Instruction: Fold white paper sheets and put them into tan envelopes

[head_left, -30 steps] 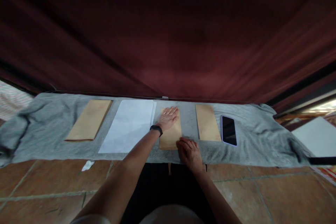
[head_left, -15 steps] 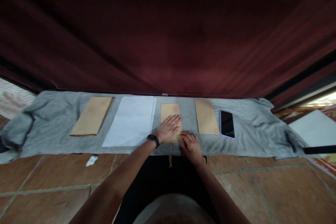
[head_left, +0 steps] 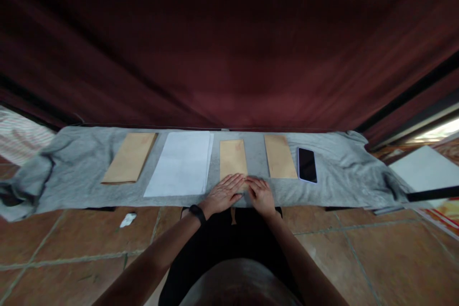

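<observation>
A small tan paper envelope (head_left: 232,157) is laid flat on the grey cloth (head_left: 255,153), its long sides pointed away from the body; a faint reddish print is seen near its far right corner, and its near end is covered by the hands. It is set between a pile of white sheets (head_left: 179,162) and a second tan envelope (head_left: 280,157), beside which a dark-screened phone (head_left: 307,165) is placed. A thicker tan bundle (head_left: 129,158) is seen beyond the sheets. What is held inside the envelopes cannot be told. The left hand (head_left: 223,194) is spread flat, its fingers straight and nearly together, pressed on the near end without a grip. The right hand (head_left: 261,196) is rested at the near right corner, its fingers bent; whether paper is pinched there cannot be told.
</observation>
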The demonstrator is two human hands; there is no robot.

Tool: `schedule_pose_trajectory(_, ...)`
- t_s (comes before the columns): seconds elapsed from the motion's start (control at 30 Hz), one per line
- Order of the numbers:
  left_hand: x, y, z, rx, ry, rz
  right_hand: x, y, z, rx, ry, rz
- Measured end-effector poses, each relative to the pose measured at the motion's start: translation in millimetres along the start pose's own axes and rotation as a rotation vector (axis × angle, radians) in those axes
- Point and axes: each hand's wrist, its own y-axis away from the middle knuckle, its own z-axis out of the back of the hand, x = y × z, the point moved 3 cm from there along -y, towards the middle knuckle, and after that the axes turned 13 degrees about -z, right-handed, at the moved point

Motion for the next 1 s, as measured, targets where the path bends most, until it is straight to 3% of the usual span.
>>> schedule_pose_trajectory(0.33,-18.8,22.4,3.3,-0.05,0.0,0.029,-0.6,-7.3,-0.5,0.005,-0.038,0.018)
schedule_pose_trajectory(0.53,-15.0,23.7,-3.1,-0.115,0.015,0.06,15.2,-22.2,-12.9,0.19,0.077,0.22)
schedule_pose_trajectory(0.7,-16.7,26.0,-6.5,-0.173,0.006,0.085,5.0,-39.1,-19.4,0.256,0.182,0.239)
schedule_pose_trajectory(1.0,-20.7,26.4,-6.0,-0.212,-0.02,0.124,-5.4,-90.8,-23.9,0.173,0.224,0.201)
